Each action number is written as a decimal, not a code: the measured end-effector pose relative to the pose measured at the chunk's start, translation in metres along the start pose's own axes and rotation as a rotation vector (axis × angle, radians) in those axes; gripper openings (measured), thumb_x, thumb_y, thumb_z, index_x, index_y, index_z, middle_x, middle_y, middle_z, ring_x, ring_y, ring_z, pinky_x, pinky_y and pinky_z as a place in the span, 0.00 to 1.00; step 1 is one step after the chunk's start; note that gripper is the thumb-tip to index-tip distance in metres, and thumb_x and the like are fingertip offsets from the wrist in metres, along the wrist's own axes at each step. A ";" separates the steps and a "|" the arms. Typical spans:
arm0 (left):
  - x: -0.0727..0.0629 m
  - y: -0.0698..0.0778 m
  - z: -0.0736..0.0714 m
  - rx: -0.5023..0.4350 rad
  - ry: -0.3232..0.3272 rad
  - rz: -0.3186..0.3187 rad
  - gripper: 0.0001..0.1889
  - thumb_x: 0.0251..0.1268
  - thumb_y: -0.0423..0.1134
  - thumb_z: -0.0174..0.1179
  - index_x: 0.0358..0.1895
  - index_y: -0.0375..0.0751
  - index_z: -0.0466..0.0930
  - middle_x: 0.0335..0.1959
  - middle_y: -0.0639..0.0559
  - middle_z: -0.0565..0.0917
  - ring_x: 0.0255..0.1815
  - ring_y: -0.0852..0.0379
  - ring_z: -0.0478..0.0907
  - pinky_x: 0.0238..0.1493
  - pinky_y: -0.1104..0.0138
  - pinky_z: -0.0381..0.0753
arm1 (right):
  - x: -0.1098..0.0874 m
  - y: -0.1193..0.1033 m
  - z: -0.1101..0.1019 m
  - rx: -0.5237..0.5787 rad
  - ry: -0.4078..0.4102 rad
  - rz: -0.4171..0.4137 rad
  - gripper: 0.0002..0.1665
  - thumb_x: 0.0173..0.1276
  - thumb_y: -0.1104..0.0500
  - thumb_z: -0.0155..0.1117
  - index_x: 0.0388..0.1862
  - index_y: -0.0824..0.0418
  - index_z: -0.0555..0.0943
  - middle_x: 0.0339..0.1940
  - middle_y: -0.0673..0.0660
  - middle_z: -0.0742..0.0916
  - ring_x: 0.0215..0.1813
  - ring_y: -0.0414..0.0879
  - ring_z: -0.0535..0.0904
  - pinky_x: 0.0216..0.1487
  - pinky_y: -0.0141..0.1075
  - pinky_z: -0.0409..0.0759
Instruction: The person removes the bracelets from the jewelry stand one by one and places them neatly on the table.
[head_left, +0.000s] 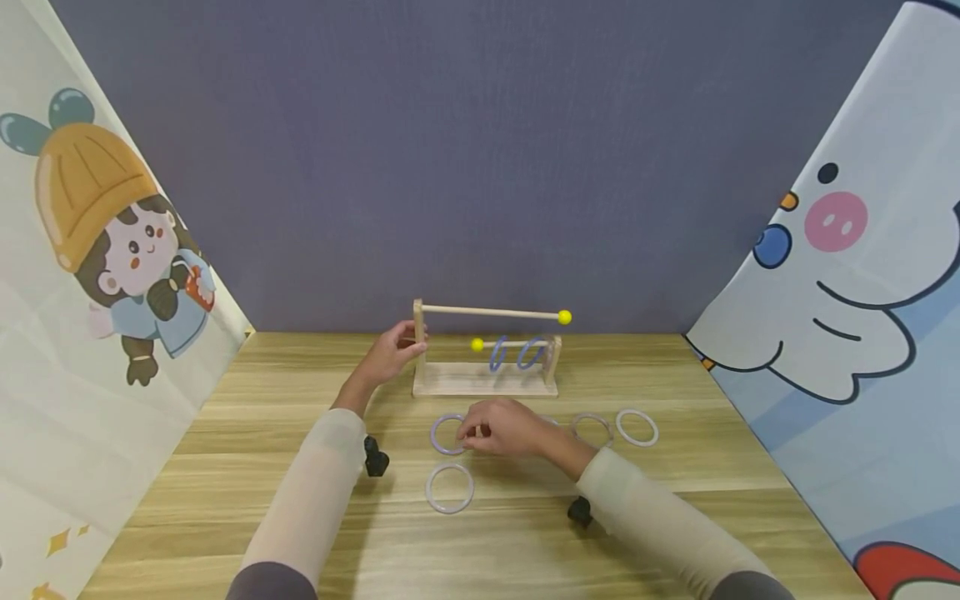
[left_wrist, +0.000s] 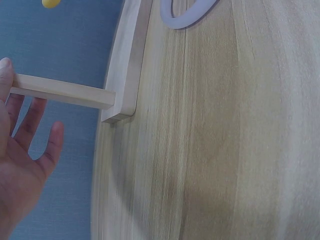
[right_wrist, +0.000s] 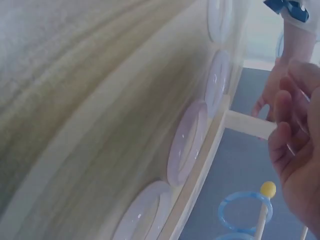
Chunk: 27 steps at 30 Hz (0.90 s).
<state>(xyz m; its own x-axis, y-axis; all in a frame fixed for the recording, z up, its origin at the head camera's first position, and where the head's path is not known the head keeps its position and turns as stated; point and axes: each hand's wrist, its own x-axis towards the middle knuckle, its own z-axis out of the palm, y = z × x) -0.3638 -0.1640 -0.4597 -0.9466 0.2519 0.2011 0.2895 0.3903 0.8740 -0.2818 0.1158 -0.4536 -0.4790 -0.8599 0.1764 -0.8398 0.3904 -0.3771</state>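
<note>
A wooden stand [head_left: 457, 380] has two level rods tipped with yellow balls. My left hand [head_left: 390, 354] holds its tall left post [left_wrist: 65, 92], thumb on one side and fingers on the other. Two blue-purple rings [head_left: 492, 363] hang on the lower rod [head_left: 510, 343]. In front of the stand my right hand [head_left: 501, 427] is over the table with loosely curled fingers, its fingertips overlapping the right edge of a purple ring [head_left: 433, 440]. The right wrist view shows that hand [right_wrist: 305, 150] apart from the flat rings [right_wrist: 172, 157], with nothing visible in its fingers.
A pale ring [head_left: 429, 493] lies nearer on the wooden table [head_left: 300, 533]. To the right lie a greyish ring [head_left: 576, 427] and a white ring [head_left: 619, 427]; another ring [head_left: 551, 420] is mostly hidden behind the right hand. A dark panel [head_left: 480, 167] stands behind the table.
</note>
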 end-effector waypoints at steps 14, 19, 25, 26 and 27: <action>0.000 -0.001 0.000 -0.002 -0.004 -0.002 0.21 0.77 0.37 0.58 0.67 0.34 0.71 0.60 0.33 0.80 0.62 0.36 0.78 0.64 0.46 0.78 | 0.001 0.021 -0.010 0.007 0.287 0.300 0.10 0.70 0.56 0.69 0.47 0.58 0.89 0.32 0.48 0.90 0.28 0.33 0.77 0.29 0.25 0.76; 0.002 -0.003 -0.001 0.000 -0.005 0.000 0.21 0.77 0.37 0.58 0.67 0.34 0.70 0.60 0.32 0.79 0.62 0.36 0.79 0.64 0.46 0.78 | 0.003 0.028 -0.015 0.023 0.442 0.384 0.09 0.70 0.58 0.69 0.45 0.60 0.89 0.32 0.50 0.90 0.27 0.38 0.81 0.30 0.27 0.79; 0.004 -0.004 -0.001 -0.013 -0.017 0.003 0.24 0.77 0.38 0.58 0.69 0.30 0.69 0.61 0.30 0.78 0.61 0.35 0.78 0.64 0.44 0.78 | 0.008 0.036 -0.021 0.047 0.605 0.474 0.05 0.69 0.58 0.69 0.38 0.59 0.87 0.31 0.52 0.90 0.27 0.41 0.84 0.30 0.28 0.81; 0.004 -0.004 -0.001 -0.018 -0.018 0.005 0.24 0.77 0.38 0.58 0.69 0.30 0.69 0.61 0.29 0.78 0.62 0.35 0.78 0.64 0.44 0.77 | 0.009 0.036 -0.022 0.051 0.619 0.497 0.05 0.69 0.58 0.69 0.37 0.58 0.87 0.31 0.53 0.90 0.27 0.41 0.83 0.30 0.29 0.80; 0.004 -0.004 -0.001 -0.019 -0.018 0.004 0.23 0.77 0.38 0.58 0.68 0.31 0.69 0.61 0.29 0.78 0.62 0.35 0.78 0.64 0.44 0.77 | 0.009 0.038 -0.022 0.052 0.633 0.520 0.05 0.68 0.57 0.69 0.37 0.58 0.87 0.31 0.53 0.90 0.28 0.42 0.83 0.30 0.30 0.79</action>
<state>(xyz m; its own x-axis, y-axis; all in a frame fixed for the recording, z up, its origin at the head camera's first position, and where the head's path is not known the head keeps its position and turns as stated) -0.3689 -0.1653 -0.4621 -0.9426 0.2696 0.1971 0.2908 0.3719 0.8816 -0.3237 0.1297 -0.4462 -0.8702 -0.2186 0.4416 -0.4655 0.6588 -0.5910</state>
